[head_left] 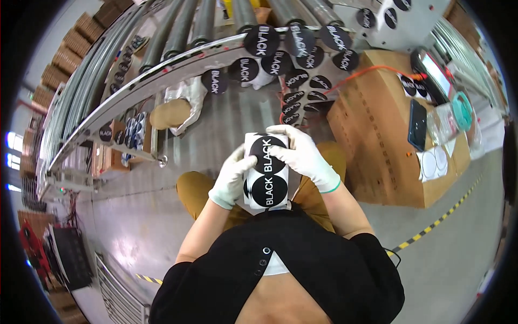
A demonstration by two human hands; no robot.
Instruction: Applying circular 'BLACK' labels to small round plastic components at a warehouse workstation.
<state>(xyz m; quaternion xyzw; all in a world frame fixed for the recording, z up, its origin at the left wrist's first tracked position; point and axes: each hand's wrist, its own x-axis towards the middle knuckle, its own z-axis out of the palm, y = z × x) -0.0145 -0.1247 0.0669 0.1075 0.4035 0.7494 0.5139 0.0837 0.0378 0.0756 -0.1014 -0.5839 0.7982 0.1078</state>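
Note:
A white strip or stack of sheets bearing large round black stickers [268,191] is held upright over my lap, with pale lettering on each circle. My left hand [233,175], in a white glove, grips its left edge with the thumb on the front. At the upper right, my right hand [303,156], gloved in white with a green cuff edge, has its thumb and fingers closed about the top sticker and edge. Whether the right fingertips are peeling a sticker cannot be made out. The back of the sheets is hidden.
Ahead runs a roller conveyor [203,21], its rail carrying several round black stickers [262,41]. At right, a large cardboard box [372,129] bears a phone [417,125], a clear jar with a teal lid [443,121] and white round labels [433,163]. An orange cable [372,69] crosses it.

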